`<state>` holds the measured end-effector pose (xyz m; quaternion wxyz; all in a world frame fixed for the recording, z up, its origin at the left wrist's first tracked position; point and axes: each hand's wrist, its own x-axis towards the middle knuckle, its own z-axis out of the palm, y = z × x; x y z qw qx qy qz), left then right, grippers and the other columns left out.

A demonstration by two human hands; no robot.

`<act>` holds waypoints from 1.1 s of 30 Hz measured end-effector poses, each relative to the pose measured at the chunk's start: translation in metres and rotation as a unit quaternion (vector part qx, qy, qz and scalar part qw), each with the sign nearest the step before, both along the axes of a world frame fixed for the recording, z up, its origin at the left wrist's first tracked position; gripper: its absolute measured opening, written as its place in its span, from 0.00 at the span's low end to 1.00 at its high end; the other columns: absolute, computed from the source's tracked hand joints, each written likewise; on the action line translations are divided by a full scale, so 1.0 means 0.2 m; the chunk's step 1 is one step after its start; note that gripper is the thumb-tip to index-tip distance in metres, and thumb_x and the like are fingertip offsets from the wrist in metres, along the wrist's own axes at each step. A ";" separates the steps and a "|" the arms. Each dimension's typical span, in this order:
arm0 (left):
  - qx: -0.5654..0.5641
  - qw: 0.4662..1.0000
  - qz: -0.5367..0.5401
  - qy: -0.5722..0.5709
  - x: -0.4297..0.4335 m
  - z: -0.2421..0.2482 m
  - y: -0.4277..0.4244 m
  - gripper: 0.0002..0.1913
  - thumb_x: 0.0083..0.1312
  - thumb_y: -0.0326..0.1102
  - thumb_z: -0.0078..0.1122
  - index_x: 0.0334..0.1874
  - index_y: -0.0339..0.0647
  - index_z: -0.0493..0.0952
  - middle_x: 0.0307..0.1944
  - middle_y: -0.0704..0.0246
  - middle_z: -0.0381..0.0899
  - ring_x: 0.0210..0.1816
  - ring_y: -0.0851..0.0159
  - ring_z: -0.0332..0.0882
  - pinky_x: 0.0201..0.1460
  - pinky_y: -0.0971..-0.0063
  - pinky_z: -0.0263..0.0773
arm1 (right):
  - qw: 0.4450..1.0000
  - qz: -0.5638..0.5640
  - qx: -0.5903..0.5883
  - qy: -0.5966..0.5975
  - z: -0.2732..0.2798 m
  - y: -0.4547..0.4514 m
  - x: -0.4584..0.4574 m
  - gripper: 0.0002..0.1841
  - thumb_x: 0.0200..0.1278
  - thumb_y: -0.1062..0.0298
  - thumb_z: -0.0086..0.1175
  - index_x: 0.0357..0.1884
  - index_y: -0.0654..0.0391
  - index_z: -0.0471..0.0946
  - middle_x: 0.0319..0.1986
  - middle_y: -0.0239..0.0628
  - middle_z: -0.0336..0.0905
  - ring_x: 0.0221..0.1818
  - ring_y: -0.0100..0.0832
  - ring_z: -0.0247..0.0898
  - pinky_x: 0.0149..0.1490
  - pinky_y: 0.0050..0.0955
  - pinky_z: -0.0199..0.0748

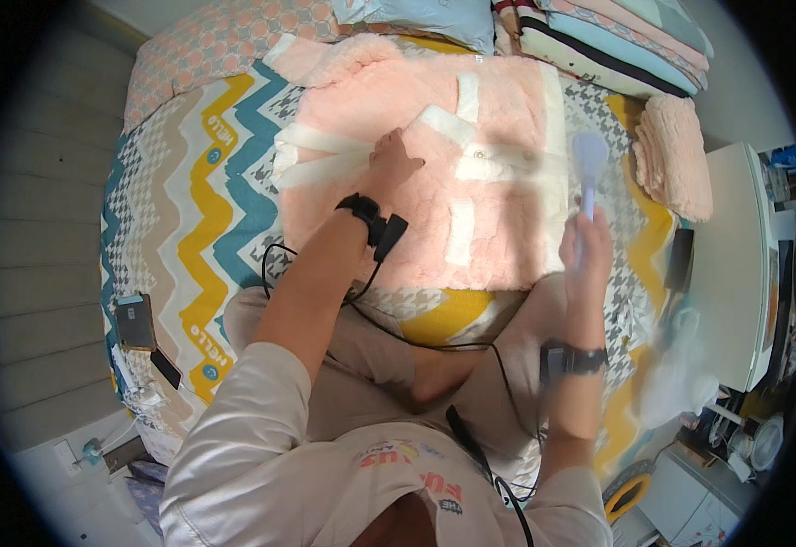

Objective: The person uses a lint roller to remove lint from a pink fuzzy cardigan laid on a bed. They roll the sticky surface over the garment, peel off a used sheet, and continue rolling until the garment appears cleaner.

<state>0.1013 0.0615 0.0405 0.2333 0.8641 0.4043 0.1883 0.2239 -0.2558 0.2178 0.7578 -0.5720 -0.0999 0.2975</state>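
Observation:
A pink fleece jacket [364, 102] with white trim lies spread sideways on the bed before me, one sleeve folded out at the top and the other lying across its middle. My left hand [392, 163] rests on the jacket beside the white cuff, its fingers apart and holding nothing. In my right hand [586, 239] is the handle of a pale lilac brush-like tool [590, 154], its round head raised past the jacket's right-hand hem. The tool is blurred, and its working face cannot be made out. Both wrists carry black straps with small devices.
Under the jacket is a zigzag-patterned bedspread [165, 205]. A pillow [234, 48] and folded bedding [617, 51] line the far edge; a rolled pink fleece [673, 157] sits at right by a white cabinet [726, 267]. A black cable [432, 345] crosses my lap. Phones lie at left.

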 end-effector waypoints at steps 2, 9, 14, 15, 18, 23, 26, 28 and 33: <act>-0.073 0.994 -0.030 0.072 0.02 0.04 0.06 0.32 0.57 0.43 0.71 0.63 0.36 0.75 0.60 0.58 0.74 0.64 0.51 0.70 0.65 0.59 0.69 | 1.000 -0.004 -0.027 0.009 0.01 -0.14 -0.05 0.16 0.75 0.68 0.51 0.59 0.64 0.71 0.26 0.29 0.71 0.14 0.16 0.60 0.21 0.14 0.56; 0.031 0.985 -0.118 -0.126 -0.20 0.61 -0.04 0.24 0.58 0.38 0.72 0.56 0.35 0.78 0.51 0.60 0.84 0.52 0.51 0.81 0.54 0.66 0.76 | 0.996 0.014 -0.073 0.040 -0.03 -0.36 -0.16 0.08 0.72 0.70 0.52 0.47 0.60 0.72 0.24 0.28 0.70 0.15 0.17 0.59 0.21 0.15 0.56; -0.054 0.971 -0.129 -0.192 -0.85 1.20 -0.45 0.21 0.54 0.30 0.77 0.50 0.37 0.80 0.41 0.60 0.87 0.42 0.56 0.86 0.47 0.70 0.79 | 0.996 0.040 -0.053 0.066 0.02 -0.34 -0.31 0.10 0.70 0.68 0.51 0.48 0.62 0.72 0.23 0.29 0.69 0.16 0.18 0.59 0.20 0.16 0.55; -0.010 0.984 -0.135 -0.113 -1.05 1.31 -0.54 0.21 0.53 0.28 0.77 0.50 0.38 0.81 0.42 0.60 0.87 0.43 0.58 0.86 0.47 0.71 0.79 | 0.994 0.051 -0.074 0.064 0.03 -0.34 -0.34 0.11 0.71 0.68 0.52 0.50 0.62 0.73 0.24 0.29 0.70 0.15 0.17 0.59 0.20 0.16 0.56; -0.164 0.964 -0.200 -0.055 -1.52 1.48 -0.79 0.17 0.48 0.30 0.78 0.41 0.40 0.84 0.39 0.63 0.87 0.41 0.61 0.87 0.46 0.71 0.78 | 0.989 0.105 -0.091 0.051 0.02 -0.35 -0.40 0.15 0.72 0.69 0.53 0.57 0.62 0.75 0.25 0.28 0.72 0.15 0.16 0.60 0.21 0.15 0.57; -0.440 0.845 -0.242 0.183 -1.89 1.41 -1.12 0.17 0.61 0.36 0.72 0.51 0.41 0.82 0.40 0.59 0.86 0.43 0.59 0.87 0.46 0.68 0.78 | 0.953 0.163 -0.239 -0.091 -0.16 -0.37 -0.40 0.15 0.66 0.69 0.58 0.54 0.61 0.75 0.27 0.34 0.76 0.21 0.24 0.69 0.27 0.25 0.66; -0.366 0.854 -0.296 0.220 -1.90 1.35 -1.19 0.19 0.66 0.39 0.67 0.59 0.44 0.79 0.48 0.58 0.85 0.45 0.49 0.85 0.47 0.65 0.78 | 0.883 0.119 -0.333 -0.308 -0.25 -0.33 -0.36 0.18 0.58 0.67 0.64 0.47 0.60 0.72 0.32 0.47 0.81 0.33 0.43 0.79 0.40 0.41 0.75; -0.333 0.859 -0.292 0.258 -1.87 1.33 -1.14 0.21 0.68 0.42 0.64 0.62 0.46 0.77 0.52 0.58 0.85 0.48 0.49 0.84 0.50 0.63 0.78 | 0.836 0.134 -0.377 -0.376 -0.26 -0.32 -0.28 0.18 0.57 0.68 0.65 0.47 0.60 0.72 0.33 0.47 0.82 0.34 0.46 0.80 0.40 0.40 0.76; -0.169 0.917 -0.305 0.196 -1.44 1.05 -0.85 0.23 0.71 0.44 0.60 0.65 0.43 0.75 0.56 0.55 0.82 0.55 0.50 0.81 0.57 0.62 0.76 | 0.774 0.143 -0.407 -0.464 -0.28 -0.16 0.00 0.14 0.56 0.64 0.67 0.42 0.56 0.80 0.32 0.45 0.85 0.36 0.45 0.83 0.41 0.37 0.78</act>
